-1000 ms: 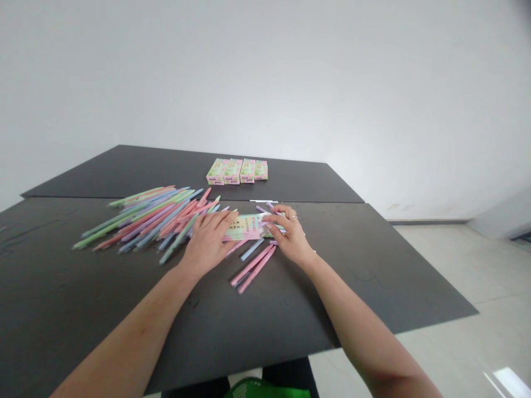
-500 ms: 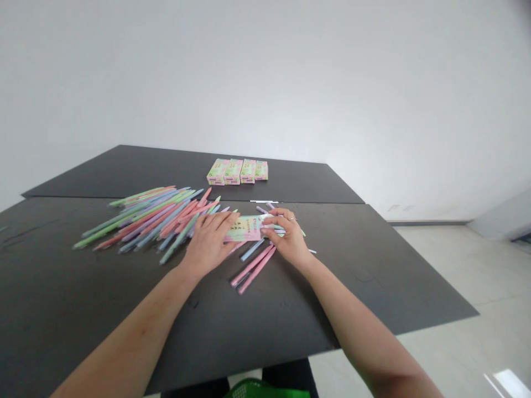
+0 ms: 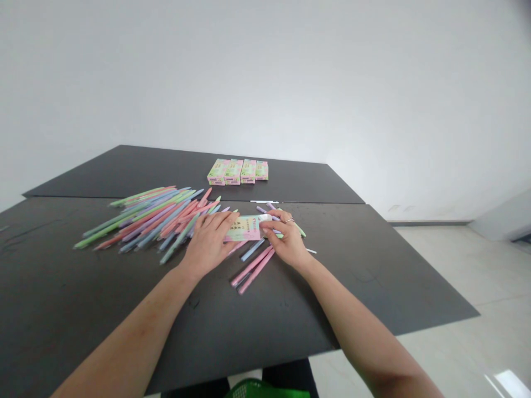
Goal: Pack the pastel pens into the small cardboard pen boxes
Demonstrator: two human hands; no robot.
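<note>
1. Carton: just right of the pen pile, clamped in my left grip.
2. My right grip meets its end; whether pinched, I can't tell.
3. I judge this end-flap work, calling next for a steady left hold.
4. Four boxes sit beyond the pile.

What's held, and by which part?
The left hand holds a pink and green cardboard box by its left end; the right hand is at its right end, grip unclear.
</note>
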